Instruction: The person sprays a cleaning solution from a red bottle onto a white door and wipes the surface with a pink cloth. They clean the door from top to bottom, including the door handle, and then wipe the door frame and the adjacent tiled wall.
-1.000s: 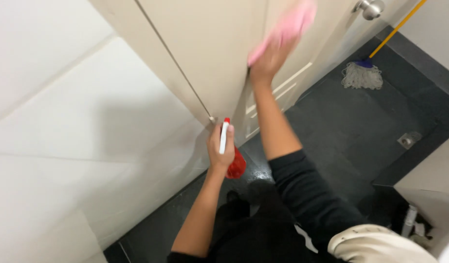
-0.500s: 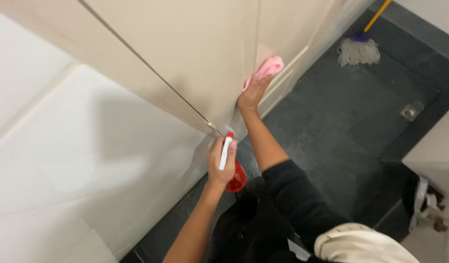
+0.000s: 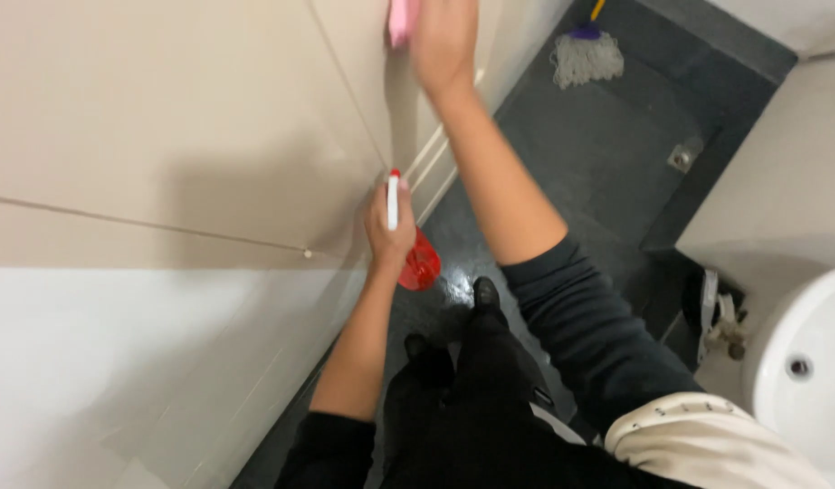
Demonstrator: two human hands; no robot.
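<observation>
My right hand (image 3: 443,36) pressed a pink cloth (image 3: 399,20) flat against the beige door panel (image 3: 209,118); my left hand (image 3: 390,226) gripped a red spray bottle (image 3: 419,264), which I judged might slip onto wet tiles.

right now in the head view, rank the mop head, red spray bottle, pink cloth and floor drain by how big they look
1. Spray bottle, though nearer the camera, so unsure.
2. Mop head, looks close to it in size.
3. Pink cloth, mostly hidden by the right hand.
4. Floor drain.
</observation>
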